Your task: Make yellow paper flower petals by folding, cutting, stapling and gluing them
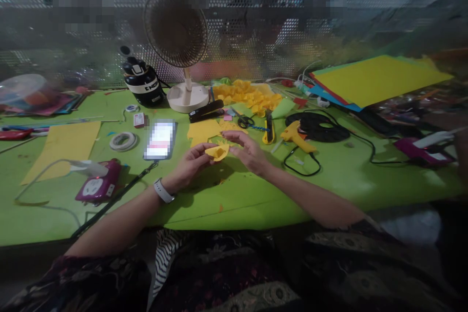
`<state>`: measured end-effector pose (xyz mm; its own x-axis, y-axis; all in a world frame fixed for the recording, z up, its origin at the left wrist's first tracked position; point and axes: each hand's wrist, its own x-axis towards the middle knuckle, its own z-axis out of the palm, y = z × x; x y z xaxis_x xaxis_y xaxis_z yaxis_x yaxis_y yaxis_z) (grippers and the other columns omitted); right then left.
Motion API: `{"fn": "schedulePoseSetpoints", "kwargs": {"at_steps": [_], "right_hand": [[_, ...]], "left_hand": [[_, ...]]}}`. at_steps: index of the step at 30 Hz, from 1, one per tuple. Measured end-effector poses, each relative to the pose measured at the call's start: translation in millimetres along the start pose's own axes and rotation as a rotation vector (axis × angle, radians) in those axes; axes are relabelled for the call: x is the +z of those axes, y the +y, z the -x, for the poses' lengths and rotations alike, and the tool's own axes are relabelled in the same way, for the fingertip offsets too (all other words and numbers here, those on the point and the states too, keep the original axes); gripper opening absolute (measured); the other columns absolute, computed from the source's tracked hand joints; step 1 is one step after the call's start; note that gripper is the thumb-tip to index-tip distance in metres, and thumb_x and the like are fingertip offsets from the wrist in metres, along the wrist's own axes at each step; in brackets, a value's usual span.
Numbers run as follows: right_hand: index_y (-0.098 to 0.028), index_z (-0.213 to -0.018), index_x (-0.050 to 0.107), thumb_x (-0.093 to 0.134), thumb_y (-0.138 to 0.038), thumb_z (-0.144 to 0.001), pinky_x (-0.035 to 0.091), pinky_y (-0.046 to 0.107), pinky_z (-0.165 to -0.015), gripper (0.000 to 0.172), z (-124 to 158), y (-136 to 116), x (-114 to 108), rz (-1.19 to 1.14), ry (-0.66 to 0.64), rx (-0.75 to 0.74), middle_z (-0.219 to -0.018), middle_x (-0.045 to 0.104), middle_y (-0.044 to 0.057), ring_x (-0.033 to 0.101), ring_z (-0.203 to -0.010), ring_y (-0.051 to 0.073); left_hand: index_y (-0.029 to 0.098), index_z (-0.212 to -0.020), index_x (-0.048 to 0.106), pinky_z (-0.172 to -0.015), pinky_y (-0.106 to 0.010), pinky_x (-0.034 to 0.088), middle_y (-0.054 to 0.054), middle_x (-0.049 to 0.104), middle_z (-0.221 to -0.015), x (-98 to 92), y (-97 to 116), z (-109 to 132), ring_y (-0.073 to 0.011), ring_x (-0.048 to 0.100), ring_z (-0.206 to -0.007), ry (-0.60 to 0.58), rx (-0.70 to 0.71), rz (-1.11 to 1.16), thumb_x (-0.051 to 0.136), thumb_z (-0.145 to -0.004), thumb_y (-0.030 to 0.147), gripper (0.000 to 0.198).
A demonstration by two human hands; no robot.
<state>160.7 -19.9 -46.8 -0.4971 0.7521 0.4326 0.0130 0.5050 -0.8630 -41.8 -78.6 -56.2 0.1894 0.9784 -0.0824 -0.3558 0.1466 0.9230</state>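
Note:
Between my hands is a small curled piece of yellow paper (218, 153), shaped something like a petal or cone. My left hand (192, 163), with a white watch band at the wrist, pinches its left side between thumb and fingers. On the other side, my right hand (248, 152) has its fingers apart, with the fingertips close to the paper's right edge; whether they touch it I cannot make out. Just behind the hands lie yellow paper sheets (203, 129) and scraps. Farther back is a heap of curled yellow paper pieces (252, 95).
Right of my hands lie scissors (245, 121), a yellow cutter (268, 129) and a yellow glue gun (298, 136) with its cord. Leftward are a phone (160, 140), a tape roll (123, 141) and a purple power strip (99, 183). A fan (186, 96) and black stapler (205, 110) stand behind.

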Motion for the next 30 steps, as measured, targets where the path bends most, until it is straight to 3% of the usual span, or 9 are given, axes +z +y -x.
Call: {"fn": "schedulePoseSetpoints", "kwargs": {"at_steps": [7,13,18,22,30], "right_hand": [[-0.018,-0.113,0.069,0.058,-0.018,-0.084,0.052,0.046,-0.098,0.031,0.0,2.1,-0.8,0.220,-0.110,-0.028,-0.116,0.072,0.010,0.067,-0.108,0.024],[-0.022,-0.113,0.073,0.059,-0.030,-0.091,0.053,0.045,-0.094,0.027,1.0,12.7,-1.4,0.333,-0.114,-0.101,-0.111,0.075,0.009,0.069,-0.103,0.024],[-0.020,-0.103,0.076,0.062,-0.038,-0.090,0.055,0.039,-0.089,0.026,-5.4,24.8,-4.0,0.079,-0.066,0.092,-0.101,0.076,0.006,0.070,-0.094,0.020],[-0.018,-0.096,0.075,0.070,-0.039,-0.081,0.056,0.037,-0.087,0.026,-9.4,26.6,-3.7,-0.114,-0.093,0.256,-0.095,0.076,0.005,0.070,-0.089,0.018],[-0.019,-0.091,0.076,0.071,-0.036,-0.080,0.057,0.035,-0.082,0.021,-8.2,21.8,-1.6,-0.164,-0.088,0.326,-0.090,0.076,0.004,0.070,-0.081,0.016]], "left_hand": [[0.018,-0.107,0.071,-0.085,-0.027,0.052,-0.003,0.072,-0.101,-2.7,-4.8,-2.6,-0.0115,0.065,-0.085,0.029,0.089,-0.179,0.075,-0.082,0.027,0.026],[0.017,-0.111,0.069,-0.083,-0.030,0.053,-0.007,0.073,-0.102,-1.1,-3.4,-0.7,-0.0139,0.065,-0.086,-0.012,0.156,-0.337,0.071,-0.085,0.030,0.029],[0.016,-0.118,0.066,-0.093,-0.040,0.053,-0.011,0.072,-0.109,-1.6,5.5,4.6,-0.0207,0.067,-0.098,-0.114,0.251,-0.379,0.071,-0.087,0.033,0.036],[0.017,-0.123,0.063,-0.096,-0.043,0.053,-0.011,0.073,-0.106,-4.9,5.1,3.4,-0.0215,0.069,-0.100,-0.104,0.296,-0.318,0.066,-0.090,0.032,0.036],[0.017,-0.117,0.066,-0.090,-0.041,0.057,-0.009,0.074,-0.098,-10.7,-0.7,-1.2,-0.0192,0.071,-0.090,-0.056,0.342,-0.249,0.064,-0.092,0.029,0.028]]}}
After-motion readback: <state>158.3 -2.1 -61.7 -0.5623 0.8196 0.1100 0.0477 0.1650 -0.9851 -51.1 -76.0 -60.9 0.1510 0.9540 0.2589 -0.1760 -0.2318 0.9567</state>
